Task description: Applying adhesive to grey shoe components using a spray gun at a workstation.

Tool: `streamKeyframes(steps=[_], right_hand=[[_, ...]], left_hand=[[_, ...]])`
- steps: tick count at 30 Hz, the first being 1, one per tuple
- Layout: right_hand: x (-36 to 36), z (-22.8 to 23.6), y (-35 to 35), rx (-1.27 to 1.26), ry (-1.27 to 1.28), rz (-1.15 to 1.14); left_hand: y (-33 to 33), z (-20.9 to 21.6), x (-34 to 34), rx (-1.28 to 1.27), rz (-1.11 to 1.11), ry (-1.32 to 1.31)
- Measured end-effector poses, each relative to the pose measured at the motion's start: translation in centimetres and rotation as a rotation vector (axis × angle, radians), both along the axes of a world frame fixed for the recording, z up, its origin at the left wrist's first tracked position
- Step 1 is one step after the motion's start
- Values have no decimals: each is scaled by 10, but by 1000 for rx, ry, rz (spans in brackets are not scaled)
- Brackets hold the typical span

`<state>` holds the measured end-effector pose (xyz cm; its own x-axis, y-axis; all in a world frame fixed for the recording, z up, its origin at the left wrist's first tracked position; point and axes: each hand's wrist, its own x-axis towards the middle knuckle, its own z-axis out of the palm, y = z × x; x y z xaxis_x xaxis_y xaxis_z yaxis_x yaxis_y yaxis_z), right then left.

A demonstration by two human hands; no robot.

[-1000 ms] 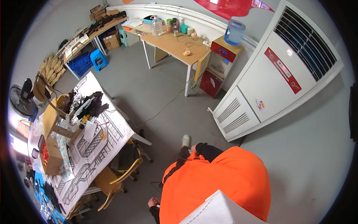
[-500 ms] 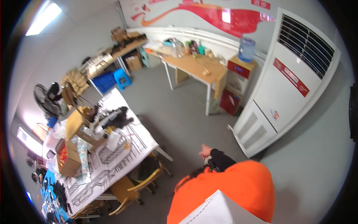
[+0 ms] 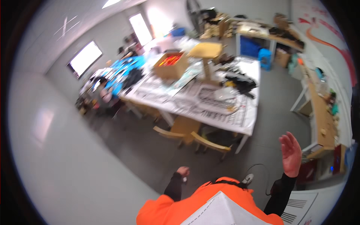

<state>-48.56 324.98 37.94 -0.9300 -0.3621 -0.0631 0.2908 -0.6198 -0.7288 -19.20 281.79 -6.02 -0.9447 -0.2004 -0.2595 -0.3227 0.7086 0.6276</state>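
My right hand (image 3: 291, 154) is raised at the lower right, palm showing and fingers stretched out, with nothing in it. It is held in the air, between the white table and the side desk. My left hand (image 3: 183, 171) hangs low in front of my body, small and a little blurred. Its fingers look curled in, and nothing shows in them. Neither hand touches anything. Ahead stands a large table (image 3: 245, 123) with a white printed cover. On it are an open cardboard box (image 3: 174, 71) with red and yellow things in it, a wooden stand (image 3: 205, 50) and dark items (image 3: 242, 83).
Wooden chairs (image 3: 212, 142) are tucked along the table's near side. A black cable (image 3: 268, 180) loops over the floor by my shoe (image 3: 248, 178). To the right runs a wooden desk (image 3: 320, 120); a blue stool (image 3: 264, 58) stands farther back. At far left sits a person (image 3: 103, 93).
The view has swung left, bringing the table to the middle and the air conditioner mostly out of sight. My right hand has come into view, raised and spread. Two hands now show instead of one.
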Motion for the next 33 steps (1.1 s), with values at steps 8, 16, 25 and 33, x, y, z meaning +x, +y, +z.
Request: streamKeyframes(steps=[8, 16, 25, 33], right_hand=[[128, 106, -150, -129, 799, 1509], [50, -170, -173, 1355, 1411, 1113], [-19, -403, 9, 1712, 736, 1536], [-19, -375, 25, 1532, 460, 1144]], left_hand=[[15, -19, 70, 512, 599, -119], [88, 6, 156, 152, 340, -374], [126, 22, 184, 537, 871, -497], [137, 152, 94, 22, -5, -132]])
